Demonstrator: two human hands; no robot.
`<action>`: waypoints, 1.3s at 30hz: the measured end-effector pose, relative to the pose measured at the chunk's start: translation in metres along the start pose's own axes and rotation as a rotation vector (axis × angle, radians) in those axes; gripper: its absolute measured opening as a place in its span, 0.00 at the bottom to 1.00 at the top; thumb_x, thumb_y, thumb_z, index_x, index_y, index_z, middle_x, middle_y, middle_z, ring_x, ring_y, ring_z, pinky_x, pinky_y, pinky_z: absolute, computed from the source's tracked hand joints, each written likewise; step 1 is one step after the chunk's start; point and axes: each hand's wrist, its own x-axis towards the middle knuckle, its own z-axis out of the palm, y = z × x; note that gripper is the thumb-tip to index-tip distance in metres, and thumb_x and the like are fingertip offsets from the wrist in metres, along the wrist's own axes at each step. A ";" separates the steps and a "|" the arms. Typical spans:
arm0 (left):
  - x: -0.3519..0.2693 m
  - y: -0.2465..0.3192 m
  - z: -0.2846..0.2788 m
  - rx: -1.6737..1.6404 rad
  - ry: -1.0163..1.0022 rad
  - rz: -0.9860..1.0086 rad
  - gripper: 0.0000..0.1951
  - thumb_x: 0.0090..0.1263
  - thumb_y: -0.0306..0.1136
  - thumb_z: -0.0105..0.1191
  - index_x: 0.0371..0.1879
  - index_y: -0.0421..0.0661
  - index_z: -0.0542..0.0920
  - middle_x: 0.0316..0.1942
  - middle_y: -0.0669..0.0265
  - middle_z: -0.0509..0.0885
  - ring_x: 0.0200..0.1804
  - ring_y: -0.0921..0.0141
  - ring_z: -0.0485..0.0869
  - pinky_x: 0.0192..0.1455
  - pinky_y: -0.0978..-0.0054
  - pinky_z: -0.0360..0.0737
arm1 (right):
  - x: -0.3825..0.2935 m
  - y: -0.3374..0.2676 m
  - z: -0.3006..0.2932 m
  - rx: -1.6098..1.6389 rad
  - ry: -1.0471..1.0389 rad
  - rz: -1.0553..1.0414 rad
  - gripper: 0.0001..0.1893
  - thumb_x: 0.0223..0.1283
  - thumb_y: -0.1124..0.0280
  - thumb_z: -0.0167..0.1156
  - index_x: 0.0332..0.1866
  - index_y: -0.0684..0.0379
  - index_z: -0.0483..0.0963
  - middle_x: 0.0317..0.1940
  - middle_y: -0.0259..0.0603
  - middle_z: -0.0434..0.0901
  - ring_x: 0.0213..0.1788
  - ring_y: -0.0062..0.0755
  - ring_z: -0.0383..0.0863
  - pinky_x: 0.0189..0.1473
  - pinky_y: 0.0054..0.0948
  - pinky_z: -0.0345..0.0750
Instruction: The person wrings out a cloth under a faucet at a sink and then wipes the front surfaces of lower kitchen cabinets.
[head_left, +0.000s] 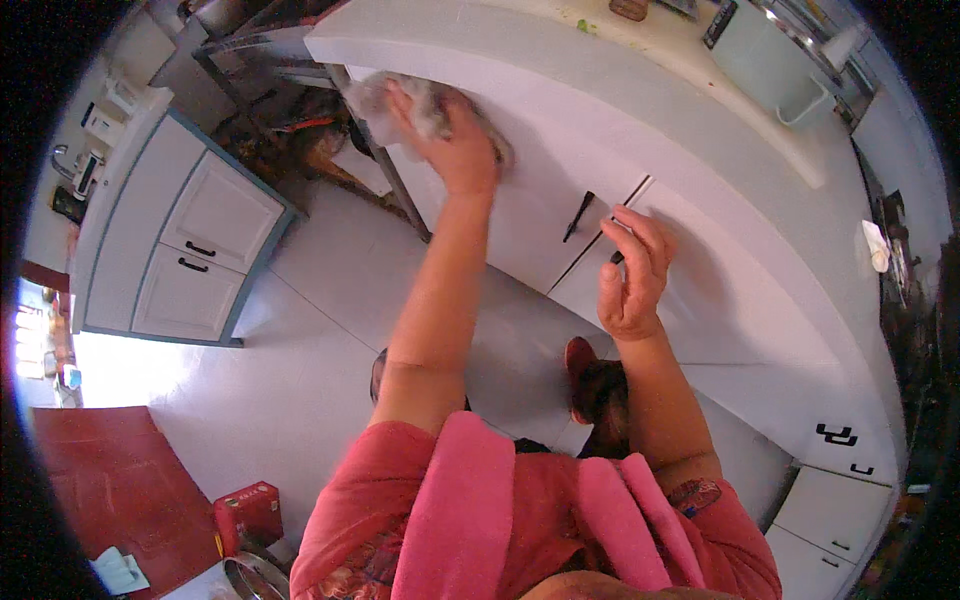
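My left hand (461, 146) presses a crumpled pale cloth (375, 101) flat against the white cabinet door (525, 202) under the worktop; hand and cloth are slightly blurred. Beside the black handle (578, 217) of that door, my right hand (637, 277) is raised before the neighbouring door, its fingers bent and apart, with nothing seen in it. A second black handle is mostly hidden behind those fingers.
The pale worktop edge (600, 90) curves above my hands, bearing a light green pot (772, 71) with a lid. A metal rack (390, 180) stands left of the doors. Further left is a white cabinet (217, 210) with blue-grey trim. A red box (250, 514) lies low left.
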 end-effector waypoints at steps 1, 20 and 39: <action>-0.014 0.010 0.001 0.003 -0.008 0.013 0.33 0.69 0.30 0.49 0.72 0.33 0.56 0.75 0.48 0.55 0.76 0.53 0.53 0.77 0.60 0.50 | 0.001 -0.003 0.000 0.017 0.014 0.010 0.19 0.68 0.58 0.49 0.50 0.62 0.78 0.54 0.46 0.78 0.55 0.44 0.74 0.62 0.41 0.64; -0.013 0.087 -0.004 0.002 -0.063 0.208 0.28 0.71 0.23 0.47 0.70 0.36 0.60 0.73 0.52 0.61 0.75 0.55 0.57 0.76 0.63 0.52 | -0.011 -0.015 -0.007 0.080 0.041 0.067 0.16 0.65 0.62 0.53 0.49 0.60 0.79 0.54 0.44 0.77 0.55 0.46 0.73 0.62 0.44 0.65; -0.070 0.113 -0.008 0.146 -0.592 0.739 0.32 0.51 0.30 0.57 0.62 0.52 0.76 0.55 0.61 0.77 0.54 0.55 0.73 0.60 0.52 0.67 | -0.041 -0.018 -0.004 0.495 -0.218 0.531 0.08 0.58 0.73 0.50 0.32 0.64 0.75 0.28 0.48 0.77 0.33 0.48 0.77 0.37 0.39 0.74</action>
